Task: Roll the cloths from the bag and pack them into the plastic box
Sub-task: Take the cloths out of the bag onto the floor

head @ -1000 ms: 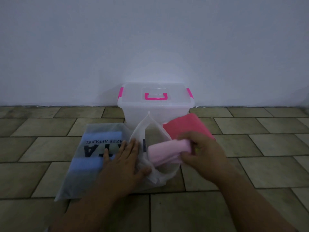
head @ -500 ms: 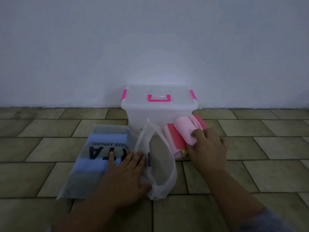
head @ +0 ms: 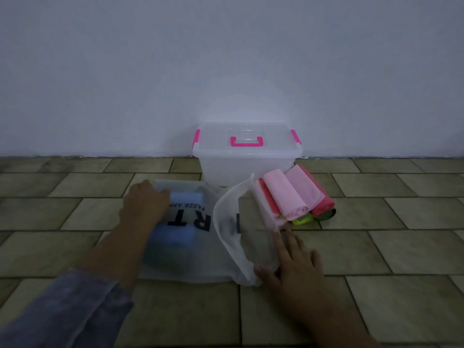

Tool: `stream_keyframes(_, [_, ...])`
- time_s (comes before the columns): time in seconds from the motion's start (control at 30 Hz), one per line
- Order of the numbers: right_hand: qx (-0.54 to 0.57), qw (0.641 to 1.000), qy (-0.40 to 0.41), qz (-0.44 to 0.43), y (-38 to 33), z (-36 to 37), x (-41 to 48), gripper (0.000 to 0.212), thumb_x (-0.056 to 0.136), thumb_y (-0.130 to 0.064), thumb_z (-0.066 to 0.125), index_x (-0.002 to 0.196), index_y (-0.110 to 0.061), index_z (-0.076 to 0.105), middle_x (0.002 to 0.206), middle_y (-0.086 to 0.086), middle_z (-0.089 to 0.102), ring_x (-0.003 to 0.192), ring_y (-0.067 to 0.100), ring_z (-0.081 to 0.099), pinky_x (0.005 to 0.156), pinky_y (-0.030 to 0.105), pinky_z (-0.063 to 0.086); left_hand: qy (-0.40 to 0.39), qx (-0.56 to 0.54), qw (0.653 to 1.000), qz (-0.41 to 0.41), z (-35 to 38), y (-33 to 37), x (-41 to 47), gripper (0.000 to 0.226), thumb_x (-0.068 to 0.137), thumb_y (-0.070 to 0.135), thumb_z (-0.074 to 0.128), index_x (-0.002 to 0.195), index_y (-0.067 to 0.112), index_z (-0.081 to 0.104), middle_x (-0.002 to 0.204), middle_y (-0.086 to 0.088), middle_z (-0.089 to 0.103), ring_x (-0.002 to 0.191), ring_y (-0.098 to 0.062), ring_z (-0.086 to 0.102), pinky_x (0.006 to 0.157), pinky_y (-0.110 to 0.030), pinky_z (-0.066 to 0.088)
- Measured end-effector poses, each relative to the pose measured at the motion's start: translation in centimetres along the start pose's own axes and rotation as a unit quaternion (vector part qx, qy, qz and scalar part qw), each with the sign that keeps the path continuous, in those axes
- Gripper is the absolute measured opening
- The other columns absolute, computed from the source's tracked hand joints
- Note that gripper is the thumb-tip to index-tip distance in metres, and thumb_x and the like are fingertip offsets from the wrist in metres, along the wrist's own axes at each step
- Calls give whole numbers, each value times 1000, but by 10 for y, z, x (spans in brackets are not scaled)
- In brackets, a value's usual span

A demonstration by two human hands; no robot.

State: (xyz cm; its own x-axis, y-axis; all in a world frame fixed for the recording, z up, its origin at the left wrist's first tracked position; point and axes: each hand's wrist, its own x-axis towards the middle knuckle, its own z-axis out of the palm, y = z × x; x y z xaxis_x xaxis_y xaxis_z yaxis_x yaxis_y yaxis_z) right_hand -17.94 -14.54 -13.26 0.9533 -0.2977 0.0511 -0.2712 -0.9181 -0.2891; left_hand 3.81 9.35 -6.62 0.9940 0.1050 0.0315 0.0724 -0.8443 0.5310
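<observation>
A frosted plastic bag (head: 200, 252) with black lettering lies on the tiled floor, its mouth gaping to the right. Blue cloth (head: 175, 234) shows through it. My left hand (head: 144, 203) rests on the bag's far left corner, fingers curved over it. My right hand (head: 291, 262) lies flat with straight fingers on the bag's open mouth. A pile of rolled cloths (head: 291, 197), pale pink, red and yellow-green, sits right of the bag, in front of the clear plastic box (head: 247, 159). The box has pink latches and its lid is closed.
The box stands against a plain white wall (head: 226, 71). Olive floor tiles (head: 401, 247) stretch to both sides and toward me. A blue sleeve (head: 62, 310) covers my left forearm.
My right hand let go of the pink roll on the pile and came back to the bag's mouth. My left hand slid from the bag's middle to its far left corner.
</observation>
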Motion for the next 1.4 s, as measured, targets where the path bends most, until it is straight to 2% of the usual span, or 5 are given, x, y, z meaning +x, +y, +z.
stream_keyframes(0.33, [-14,1000,10,13,0,13,-4,86,68,-88,-1,130,-42,-39,160,-6,1,146,19,0,113,49,-1,14,-14,998,-66,11,-15,13,30,92,21,46,101,-1,64,102,-23,65,96,-41,60,71,-38,41])
stream_keyframes(0.7, [-3,1000,10,16,-1,12,-2,88,67,-89,2,129,-43,-40,160,-6,1,146,18,-2,113,49,-3,1,26,996,-84,2,-19,9,33,94,22,44,100,-4,62,102,-24,64,97,-41,59,76,-44,45])
stream_keyframes(0.87, [6,1000,10,19,-1,13,-3,92,66,-91,5,127,-43,-44,160,-6,1,146,17,-2,112,48,-5,104,-31,994,13,-15,10,-4,31,97,8,41,107,-17,56,111,-37,56,104,-45,54,89,-46,38])
stream_keyframes(1.1, [-19,1000,9,19,-2,10,-4,104,65,-92,1,147,-30,-16,160,-4,5,146,19,0,113,50,-2,193,8,924,330,-65,94,-50,24,95,23,46,73,16,46,75,-2,42,72,-19,42,65,-34,31])
stream_keyframes(1.4, [-13,999,-25,25,2,6,-5,112,58,-94,-2,137,-21,-31,160,-1,-9,146,18,-5,114,48,-5,259,-15,906,336,-109,114,-45,30,95,30,45,69,16,48,66,4,42,63,-16,43,54,-25,27])
